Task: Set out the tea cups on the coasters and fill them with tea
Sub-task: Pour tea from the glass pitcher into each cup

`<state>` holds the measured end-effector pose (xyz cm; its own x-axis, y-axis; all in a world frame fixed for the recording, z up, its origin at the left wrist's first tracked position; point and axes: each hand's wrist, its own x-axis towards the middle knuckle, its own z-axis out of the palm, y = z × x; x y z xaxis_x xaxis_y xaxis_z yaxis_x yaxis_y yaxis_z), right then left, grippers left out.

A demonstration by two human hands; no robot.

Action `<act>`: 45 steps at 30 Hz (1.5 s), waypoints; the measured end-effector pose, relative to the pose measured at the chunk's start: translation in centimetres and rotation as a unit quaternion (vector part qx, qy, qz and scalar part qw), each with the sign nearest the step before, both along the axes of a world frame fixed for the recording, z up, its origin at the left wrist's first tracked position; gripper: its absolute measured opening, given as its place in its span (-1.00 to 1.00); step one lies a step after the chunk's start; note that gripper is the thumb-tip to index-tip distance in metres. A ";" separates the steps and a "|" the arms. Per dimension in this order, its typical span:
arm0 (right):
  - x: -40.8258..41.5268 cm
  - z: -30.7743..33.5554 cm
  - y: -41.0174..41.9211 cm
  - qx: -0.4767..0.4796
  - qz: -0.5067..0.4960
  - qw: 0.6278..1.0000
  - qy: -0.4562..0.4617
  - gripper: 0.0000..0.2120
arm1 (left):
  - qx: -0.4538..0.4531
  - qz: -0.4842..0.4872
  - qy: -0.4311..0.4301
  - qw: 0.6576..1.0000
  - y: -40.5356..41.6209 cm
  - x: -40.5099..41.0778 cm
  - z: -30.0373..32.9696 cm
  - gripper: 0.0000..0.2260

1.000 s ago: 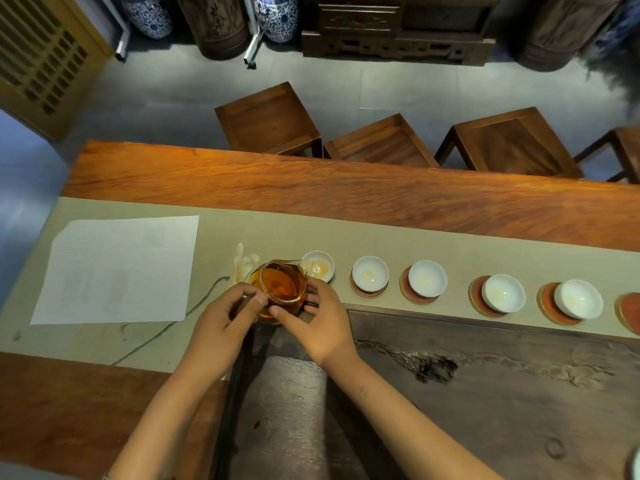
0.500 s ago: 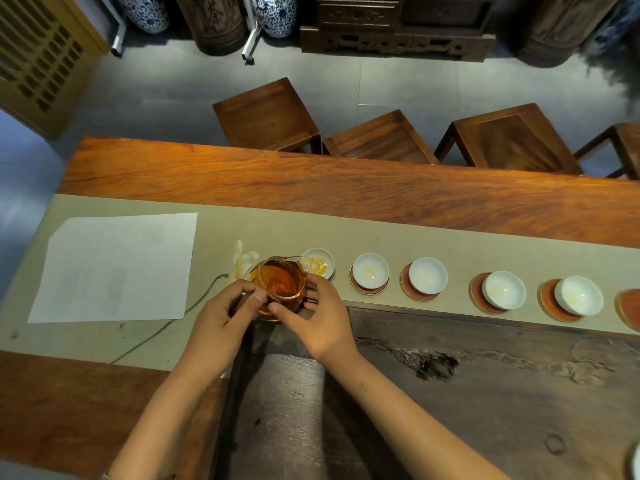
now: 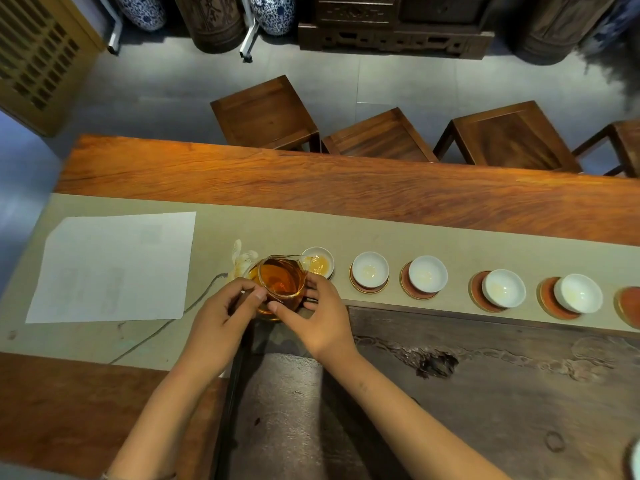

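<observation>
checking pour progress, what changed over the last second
Little changed. Both hands, left hand and right hand, keep the glass pitcher tipped at the nearest cup, which shows slightly more tea. The other cups and coasters stayed put.

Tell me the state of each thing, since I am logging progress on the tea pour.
Glass pitcher: tilted toward the first cup, amber tea inside.
Left hand: gripping the pitcher.
Right hand: steadying the pitcher.
First cup: holds some tea.
Other four cups: nearly empty, on coasters.
</observation>
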<state>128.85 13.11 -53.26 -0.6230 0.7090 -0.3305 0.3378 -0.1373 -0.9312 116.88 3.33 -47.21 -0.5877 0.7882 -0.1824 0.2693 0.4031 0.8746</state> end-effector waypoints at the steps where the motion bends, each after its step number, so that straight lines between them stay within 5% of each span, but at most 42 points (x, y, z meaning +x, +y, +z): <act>1: 0.0 0.0 0.0 0.003 0.000 1.000 -0.002 -0.36 | 0.000 0.000 0.000 1.000 0.0 0.0 0.0 -0.82; 45: 0.0 -0.1 -0.4 0.037 0.009 0.999 0.007 -0.48 | -0.034 0.009 -0.007 0.999 -0.4 0.0 -0.1 -0.88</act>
<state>128.83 12.75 -53.41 -0.6403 0.7198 -0.2679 0.3256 -0.0616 -0.9435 116.87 2.90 -47.29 -0.5984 0.7633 -0.2434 0.2487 0.4658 0.8492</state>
